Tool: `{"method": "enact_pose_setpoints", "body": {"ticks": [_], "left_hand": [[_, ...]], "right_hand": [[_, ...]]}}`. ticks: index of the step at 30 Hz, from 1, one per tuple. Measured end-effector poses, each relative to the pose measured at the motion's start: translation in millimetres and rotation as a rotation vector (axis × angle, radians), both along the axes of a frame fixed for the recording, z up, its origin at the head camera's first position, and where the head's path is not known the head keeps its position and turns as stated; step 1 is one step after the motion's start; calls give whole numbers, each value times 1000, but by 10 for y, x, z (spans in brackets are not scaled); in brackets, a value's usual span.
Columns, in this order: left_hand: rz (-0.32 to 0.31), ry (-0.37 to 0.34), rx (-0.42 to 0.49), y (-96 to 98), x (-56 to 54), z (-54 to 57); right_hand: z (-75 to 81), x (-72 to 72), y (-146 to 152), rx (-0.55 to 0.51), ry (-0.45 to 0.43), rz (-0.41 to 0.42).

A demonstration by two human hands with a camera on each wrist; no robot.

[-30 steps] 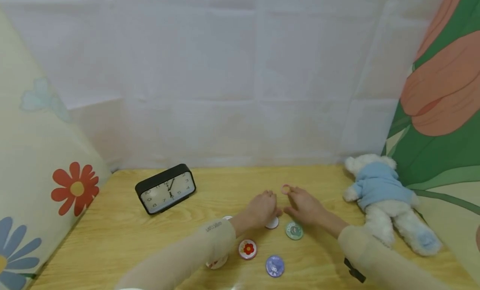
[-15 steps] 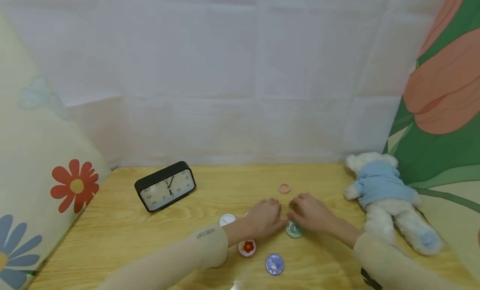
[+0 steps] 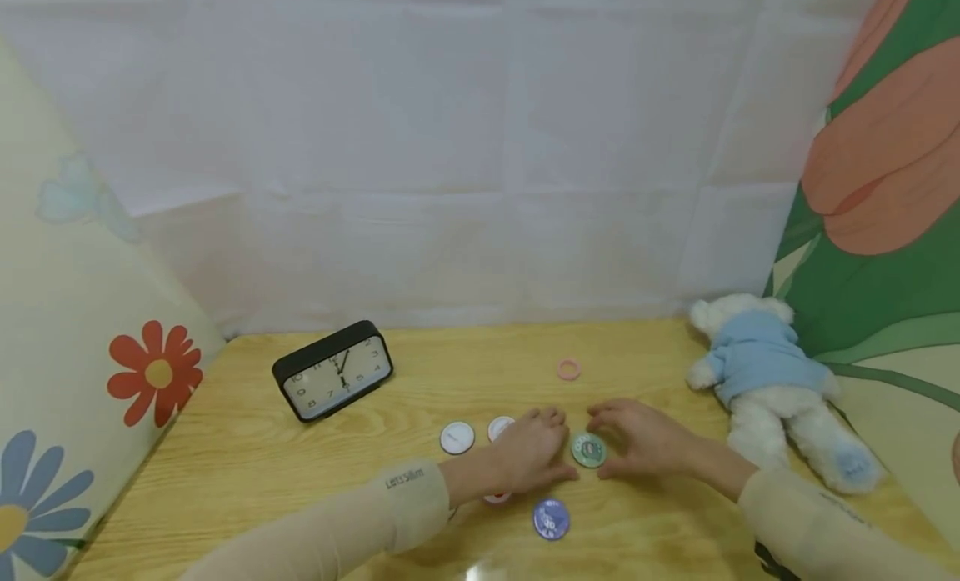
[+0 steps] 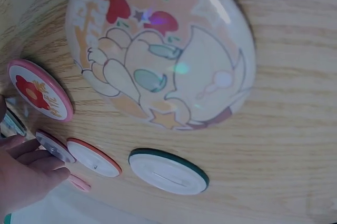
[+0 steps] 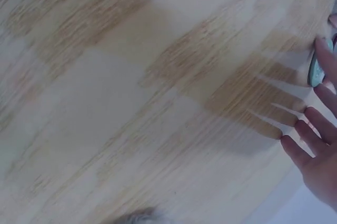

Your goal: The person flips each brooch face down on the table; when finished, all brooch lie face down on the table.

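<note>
In the head view my left hand is over the group of round badges, fingers loosely bent and thumb stretched right. It partly covers a white-backed badge and a red flower badge. The left wrist view has its fingers beside a greyish badge; contact cannot be told. My right hand spreads thumb and fingers around the right side of a green badge, which lies flat. A purple badge lies nearer me, and a white-backed badge lies left of the left hand.
A pink ring lies beyond the hands. A black clock stands at the left, and a plush bear in blue lies at the right. A large cartoon badge fills the left wrist view's upper part. A white cloth hangs behind.
My right hand has moved away from the pink ring, back toward me and to the right, to the green badge. My left hand has shifted slightly toward me, now covering most of the flower badge.
</note>
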State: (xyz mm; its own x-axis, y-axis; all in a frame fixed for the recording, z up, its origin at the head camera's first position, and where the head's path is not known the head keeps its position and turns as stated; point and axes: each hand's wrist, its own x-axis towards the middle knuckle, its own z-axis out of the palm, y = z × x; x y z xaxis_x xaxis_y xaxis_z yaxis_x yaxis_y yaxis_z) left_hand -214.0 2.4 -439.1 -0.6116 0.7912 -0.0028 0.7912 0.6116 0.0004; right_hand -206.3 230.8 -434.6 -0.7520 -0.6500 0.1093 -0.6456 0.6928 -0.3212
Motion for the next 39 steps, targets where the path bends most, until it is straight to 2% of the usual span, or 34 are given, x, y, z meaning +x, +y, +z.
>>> {"method": "enact_pose_setpoints", "body": {"ticks": [9, 18, 24, 29, 39], "left_hand": [[-15, 100, 41, 52, -1, -62], [33, 102, 20, 70, 25, -9], [9, 159, -17, 150, 10, -54], [17, 181, -36, 163, 22, -71], [25, 190, -73, 160, 67, -8]], "right_hand": [[-17, -9, -42, -1, 40, -13], [-60, -54, -81, -7, 51, 11], [-94, -39, -38, -3, 60, 6], [-101, -23, -45, 0, 94, 22], [-73, -18, -40, -5, 135, 104]]}}
